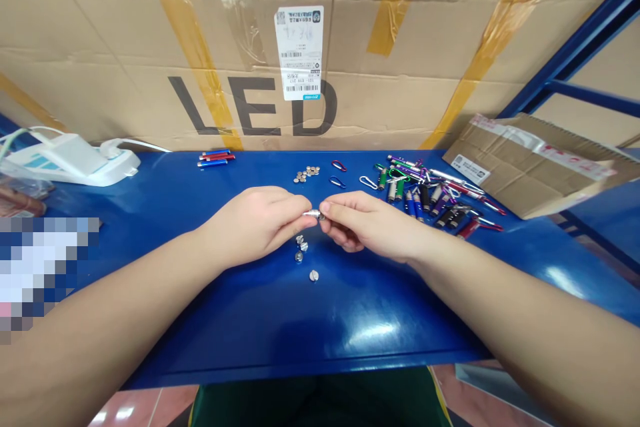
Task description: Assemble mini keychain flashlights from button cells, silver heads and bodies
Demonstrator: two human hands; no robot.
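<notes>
My left hand [255,223] and my right hand [365,225] meet above the blue table, their fingertips pinching a small silver metal cylinder [313,213] between them. Its far end is partly hidden by my right fingers. Just below my hands lie several small silver screw-like parts [301,246], and one more [313,275] rests a little nearer to me. Beyond my fingertips sits a small heap of button cells [306,175]. Small carabiner clips [339,165] lie near it.
A heap of coloured keychain flashlights [425,197] lies to the right, and several metal tubes [215,158] lie at the back left. A flattened cardboard parcel [530,163] rests at the right end, a white device [70,159] at the left. A large cardboard sheet stands behind the blue table [250,347].
</notes>
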